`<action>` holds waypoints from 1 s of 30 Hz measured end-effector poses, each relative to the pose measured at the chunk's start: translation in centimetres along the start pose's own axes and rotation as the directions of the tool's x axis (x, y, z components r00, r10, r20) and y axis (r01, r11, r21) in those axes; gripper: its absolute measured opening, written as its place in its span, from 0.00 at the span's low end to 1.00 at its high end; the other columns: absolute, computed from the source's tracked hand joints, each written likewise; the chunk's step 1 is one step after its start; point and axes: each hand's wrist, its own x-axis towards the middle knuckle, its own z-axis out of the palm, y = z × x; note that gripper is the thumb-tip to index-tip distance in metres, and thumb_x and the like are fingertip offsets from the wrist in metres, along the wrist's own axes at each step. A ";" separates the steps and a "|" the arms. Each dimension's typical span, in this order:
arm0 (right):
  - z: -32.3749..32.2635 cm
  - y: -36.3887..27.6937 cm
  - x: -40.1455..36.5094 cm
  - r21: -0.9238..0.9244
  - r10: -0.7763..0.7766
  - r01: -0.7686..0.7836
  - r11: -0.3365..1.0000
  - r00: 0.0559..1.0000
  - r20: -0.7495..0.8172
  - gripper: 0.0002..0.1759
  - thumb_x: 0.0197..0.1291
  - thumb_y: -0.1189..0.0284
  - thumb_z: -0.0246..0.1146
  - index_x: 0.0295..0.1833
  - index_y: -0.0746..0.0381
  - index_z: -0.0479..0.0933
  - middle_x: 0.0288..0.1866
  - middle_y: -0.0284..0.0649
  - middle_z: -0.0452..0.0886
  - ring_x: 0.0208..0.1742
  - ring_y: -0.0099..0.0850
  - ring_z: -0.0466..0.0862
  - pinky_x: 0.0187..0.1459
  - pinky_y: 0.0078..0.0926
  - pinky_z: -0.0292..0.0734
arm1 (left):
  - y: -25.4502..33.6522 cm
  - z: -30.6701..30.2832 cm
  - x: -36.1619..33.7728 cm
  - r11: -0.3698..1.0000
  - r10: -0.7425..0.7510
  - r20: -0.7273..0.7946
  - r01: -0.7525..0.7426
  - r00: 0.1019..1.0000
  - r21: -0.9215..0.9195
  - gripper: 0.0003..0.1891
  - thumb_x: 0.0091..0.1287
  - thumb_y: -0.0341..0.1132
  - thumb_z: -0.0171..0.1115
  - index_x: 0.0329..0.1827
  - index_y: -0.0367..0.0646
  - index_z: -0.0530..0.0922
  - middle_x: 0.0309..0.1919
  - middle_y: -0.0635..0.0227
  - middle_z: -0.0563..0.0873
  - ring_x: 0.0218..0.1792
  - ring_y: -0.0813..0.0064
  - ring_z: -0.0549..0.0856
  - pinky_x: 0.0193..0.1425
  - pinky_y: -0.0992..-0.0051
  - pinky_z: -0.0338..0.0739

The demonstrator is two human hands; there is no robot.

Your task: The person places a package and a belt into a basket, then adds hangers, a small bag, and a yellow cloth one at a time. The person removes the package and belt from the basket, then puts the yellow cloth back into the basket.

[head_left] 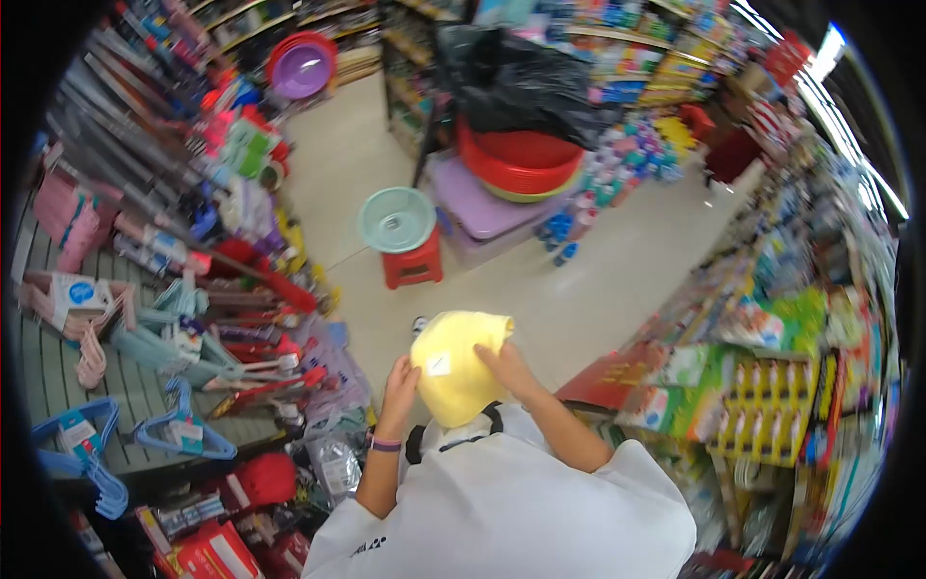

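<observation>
In front of my chest I hold a soft-looking yellow cloth item (458, 381) with a small white label on its face; its exact kind is not clear. My left hand (401, 378) grips its left edge, with the fingers closed there. On the other side my right hand (503, 365) is closed on the upper right part, the thumb lying over the front. Beyond the yellow cloth item, a pale green basin (396, 220) sits on a red stool (413, 265).
Hangers (183, 425) and packaged goods crowd the shelf on my left. Product racks (762, 400) line the right. Ahead, red basins (521, 164) under a black plastic sheet (521, 82) stand on a lilac-lidded storage box (487, 198). Bottles (617, 174) stand on the floor beside it.
</observation>
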 end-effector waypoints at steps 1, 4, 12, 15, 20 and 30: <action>0.3 -0.3 2.5 0.002 0.039 -0.039 0.999 0.999 -0.018 0.19 0.63 0.67 0.56 0.54 0.69 0.71 0.47 0.40 0.79 0.46 0.28 0.79 0.48 0.27 0.73 | 0.3 -1.2 1.6 1.000 0.014 -0.032 -0.013 0.999 0.016 0.17 0.68 0.34 0.50 0.58 0.38 0.67 0.47 0.65 0.79 0.47 0.77 0.78 0.51 0.76 0.72; 1.3 -0.9 10.7 0.070 0.063 -0.063 0.996 0.998 0.009 0.20 0.62 0.67 0.56 0.56 0.69 0.70 0.49 0.41 0.79 0.48 0.28 0.79 0.49 0.26 0.73 | 2.0 -4.4 6.3 0.992 0.033 -0.115 -0.019 0.993 0.126 0.17 0.68 0.35 0.50 0.58 0.41 0.67 0.48 0.65 0.79 0.48 0.75 0.78 0.51 0.75 0.72; 3.5 -3.5 31.4 0.198 0.073 -0.062 0.978 0.996 -0.053 0.25 0.59 0.71 0.57 0.60 0.70 0.65 0.56 0.46 0.74 0.55 0.35 0.75 0.55 0.28 0.68 | 10.0 -9.9 17.0 0.987 -0.010 -0.218 0.044 0.976 0.152 0.14 0.69 0.33 0.47 0.56 0.40 0.69 0.47 0.65 0.80 0.46 0.75 0.78 0.48 0.77 0.71; 4.1 -4.0 38.4 0.228 0.056 -0.041 0.973 0.997 -0.062 0.25 0.59 0.72 0.56 0.61 0.71 0.64 0.57 0.45 0.73 0.55 0.35 0.74 0.56 0.28 0.68 | 11.0 -11.6 19.7 0.990 -0.034 -0.250 0.066 0.968 0.122 0.14 0.70 0.33 0.47 0.56 0.40 0.69 0.47 0.65 0.80 0.45 0.75 0.79 0.48 0.77 0.71; 5.7 -1.7 49.0 0.271 0.026 0.012 0.963 0.990 -0.140 0.26 0.61 0.70 0.56 0.63 0.68 0.62 0.57 0.44 0.72 0.55 0.33 0.74 0.54 0.29 0.70 | 13.7 -13.2 22.3 0.989 -0.119 -0.323 0.140 0.939 0.042 0.14 0.70 0.34 0.47 0.56 0.40 0.70 0.47 0.64 0.80 0.45 0.75 0.79 0.49 0.76 0.71; 8.3 13.0 50.9 -0.178 0.684 -0.671 0.720 0.729 0.020 0.22 0.61 0.64 0.52 0.60 0.59 0.65 0.46 0.46 0.77 0.40 0.37 0.81 0.41 0.38 0.77 | 18.3 -22.0 29.3 0.973 -0.155 -0.264 0.194 0.952 0.128 0.14 0.70 0.36 0.48 0.54 0.40 0.71 0.46 0.61 0.81 0.45 0.70 0.81 0.49 0.74 0.74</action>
